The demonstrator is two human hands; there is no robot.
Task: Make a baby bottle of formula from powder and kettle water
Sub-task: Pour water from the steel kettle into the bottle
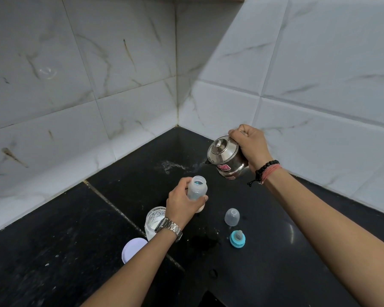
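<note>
Kettle [225, 157], clasped in the right hand [251, 144], tilts its spout toward the upright bottle [197, 188] held by the left hand [182, 203], lower-left of the kettle.

Bare forearms; steel watch [169, 227] on left wrist, bead bracelet [267, 166] on right.

Only one label in view, not readable.

On the side of the steel kettle [225, 159], a red and white sticker [223, 168] with small print, too blurred to read; lower on the same kettle, a second small red mark [230, 177], also not legible. No brand, number or sign to make out on the baby bottle [197, 188], on the teat ring [237, 238] or on the wall tiles [120, 63].
</note>
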